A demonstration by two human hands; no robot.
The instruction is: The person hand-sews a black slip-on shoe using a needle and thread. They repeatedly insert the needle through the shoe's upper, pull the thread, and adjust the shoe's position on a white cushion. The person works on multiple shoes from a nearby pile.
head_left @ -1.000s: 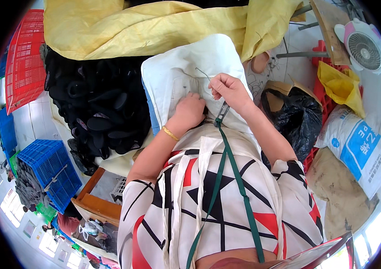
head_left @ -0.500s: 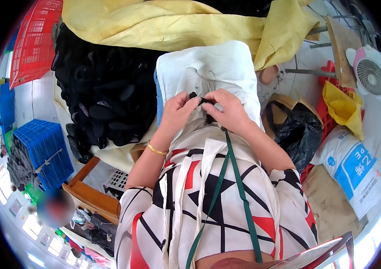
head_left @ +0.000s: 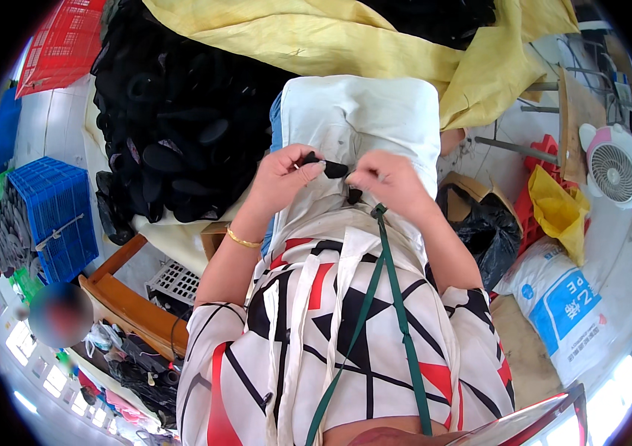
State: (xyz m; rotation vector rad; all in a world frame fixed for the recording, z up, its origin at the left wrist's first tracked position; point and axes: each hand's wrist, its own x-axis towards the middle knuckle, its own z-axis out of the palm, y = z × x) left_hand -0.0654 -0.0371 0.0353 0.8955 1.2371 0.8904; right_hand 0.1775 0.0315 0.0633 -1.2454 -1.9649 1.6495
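Observation:
My left hand (head_left: 284,175) and my right hand (head_left: 387,181) meet over a white cloth apron (head_left: 360,119) on my lap. Between their fingertips they pinch a small black rubber piece (head_left: 329,166); the left holds one end, the right the other. A gold bangle (head_left: 242,239) sits on my left wrist. A green strap (head_left: 387,290) hangs down my patterned white, black and red top under the right hand.
A big heap of black rubber parts (head_left: 182,126) lies to the left on a yellow sheet (head_left: 375,44). Blue crates (head_left: 56,215) and a red crate (head_left: 63,44) stand far left. On the right sit a black bag (head_left: 487,230), a white sack (head_left: 561,305) and a small fan (head_left: 617,171).
My hands came together from apart on the apron and now both grip the black piece. The view shifted slightly, with the black heap more in sight.

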